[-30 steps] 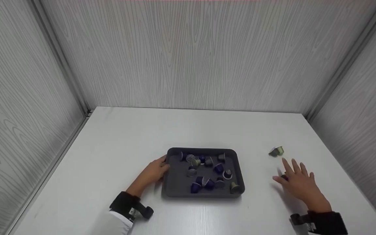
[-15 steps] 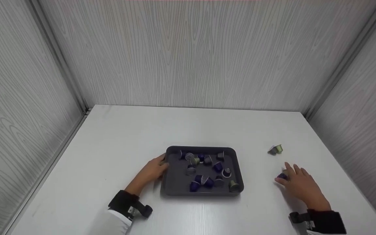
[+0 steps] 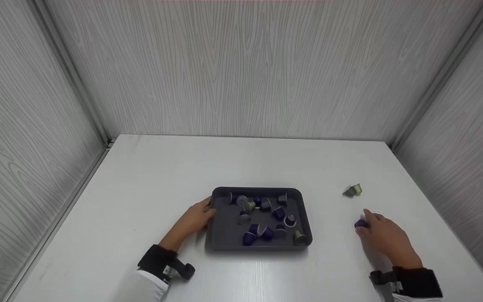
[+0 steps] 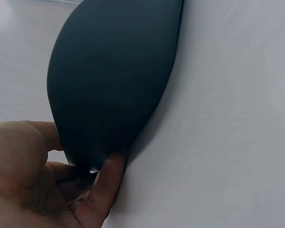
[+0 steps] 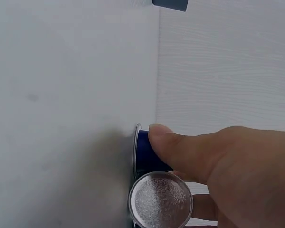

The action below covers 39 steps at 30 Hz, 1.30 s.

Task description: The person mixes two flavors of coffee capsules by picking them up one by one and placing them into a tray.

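My left hand (image 3: 196, 217) grips the left side of a dark grey tray (image 3: 229, 243). In the left wrist view the fingers (image 4: 107, 183) curl at the tray's (image 4: 114, 71) edge. Inside the tray lie several coffee capsules, such as a blue capsule (image 3: 249, 238) and a green capsule (image 3: 299, 238). My right hand (image 3: 386, 239) is at the right of the table, pinching a blue coffee capsule (image 5: 147, 154) with thumb and fingers. Against it, in the right wrist view, sits a second capsule (image 5: 160, 200) with its silver lid facing the camera; its body is hidden.
Beyond the right hand, a grey capsule (image 3: 349, 191) and a light green capsule (image 3: 357, 188) lie together on the white table (image 3: 174, 167). Wood-grain panels stand behind the table (image 3: 241, 71) and on both sides.
My right hand's fingers have gone from spread to drawn together around the blue capsule. My left hand has stayed on the tray. The head view has shifted slightly.
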Available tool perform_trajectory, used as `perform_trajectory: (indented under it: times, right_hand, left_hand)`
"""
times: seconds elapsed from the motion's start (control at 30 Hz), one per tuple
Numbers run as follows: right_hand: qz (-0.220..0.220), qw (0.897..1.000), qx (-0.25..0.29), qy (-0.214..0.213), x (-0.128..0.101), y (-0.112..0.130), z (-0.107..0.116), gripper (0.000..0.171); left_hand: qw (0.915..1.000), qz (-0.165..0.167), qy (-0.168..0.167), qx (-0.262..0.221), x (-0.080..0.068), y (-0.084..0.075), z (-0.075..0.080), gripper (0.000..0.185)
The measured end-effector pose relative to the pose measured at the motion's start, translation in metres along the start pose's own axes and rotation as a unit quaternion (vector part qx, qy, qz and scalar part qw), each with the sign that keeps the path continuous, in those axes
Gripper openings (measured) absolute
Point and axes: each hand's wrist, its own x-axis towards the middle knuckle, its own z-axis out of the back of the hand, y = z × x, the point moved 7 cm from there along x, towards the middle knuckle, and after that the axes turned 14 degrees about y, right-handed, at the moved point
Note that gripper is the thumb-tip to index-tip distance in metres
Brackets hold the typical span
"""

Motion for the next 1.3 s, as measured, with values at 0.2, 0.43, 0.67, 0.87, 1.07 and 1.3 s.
perform_trajectory:
  times: [0.2, 0.43, 0.67, 0.87, 1.07, 1.3]
  right_hand:
    - [0.024, 0.998, -0.026, -0.046, -0.002, 0.008, 0.005, 0.050]
    - [0.037, 0.996, -0.041, -0.073, -0.002, 0.013, 0.007, 0.037]
    - [0.018, 0.998, -0.028, -0.055, 0.001, 0.012, 0.007, 0.029]
    - [0.024, 0.996, -0.019, -0.089, 0.002, 0.015, 0.019, 0.028]
    - [0.041, 0.991, -0.016, -0.125, -0.001, 0.023, 0.033, 0.025]
    - [0.048, 0.991, -0.017, -0.127, -0.003, 0.033, 0.042, 0.028]
  left_hand:
    - [1.0000, -0.005, 0.000, 0.007, 0.001, 0.000, 0.000, 0.056]
    - [0.9997, -0.019, -0.010, 0.014, -0.001, -0.001, 0.001, 0.056]
    - [0.9997, -0.023, -0.005, 0.012, -0.002, -0.001, -0.001, 0.055]
    - [0.9992, -0.032, -0.011, 0.020, -0.002, -0.005, 0.003, 0.054]
    - [0.9993, -0.031, -0.009, 0.020, -0.003, -0.007, 0.004, 0.055]
    - [0.9996, -0.023, -0.006, 0.018, -0.004, -0.004, 0.002, 0.057]
